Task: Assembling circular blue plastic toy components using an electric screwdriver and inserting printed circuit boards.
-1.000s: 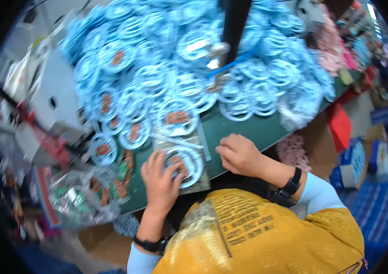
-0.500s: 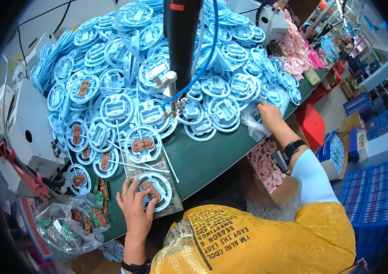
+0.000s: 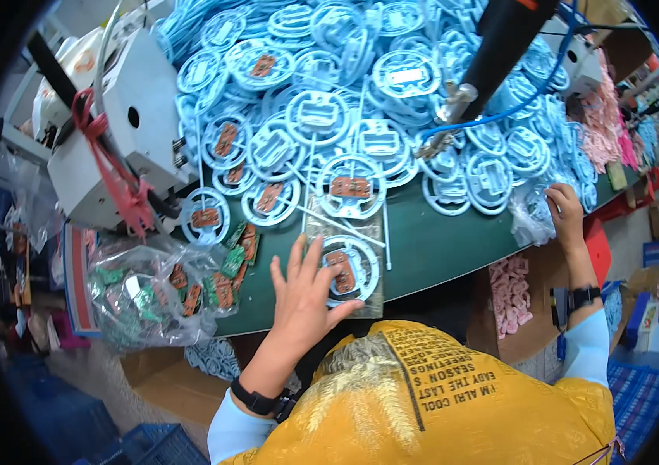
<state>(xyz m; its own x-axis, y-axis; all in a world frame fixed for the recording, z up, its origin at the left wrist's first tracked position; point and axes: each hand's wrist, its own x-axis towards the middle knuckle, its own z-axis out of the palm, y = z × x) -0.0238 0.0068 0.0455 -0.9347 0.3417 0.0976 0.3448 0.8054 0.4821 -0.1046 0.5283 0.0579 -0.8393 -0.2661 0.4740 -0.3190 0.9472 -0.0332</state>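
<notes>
A green tabletop (image 3: 438,252) fills the middle of the frame, with a big heap of light blue plastic rings (image 3: 360,101) across the top. A grey machine (image 3: 124,132) stands at upper left. The left hand (image 3: 306,298) lies flat and wide open, fingers spread, on one blue ring (image 3: 349,263) at lower middle. The right hand (image 3: 566,209), at the right edge, curls its fingers on a clear plastic bag (image 3: 532,221).

A grey machine (image 3: 124,124) tied with red cord (image 3: 108,167) stands beside a cardboard box (image 3: 527,310) of pink parts.
</notes>
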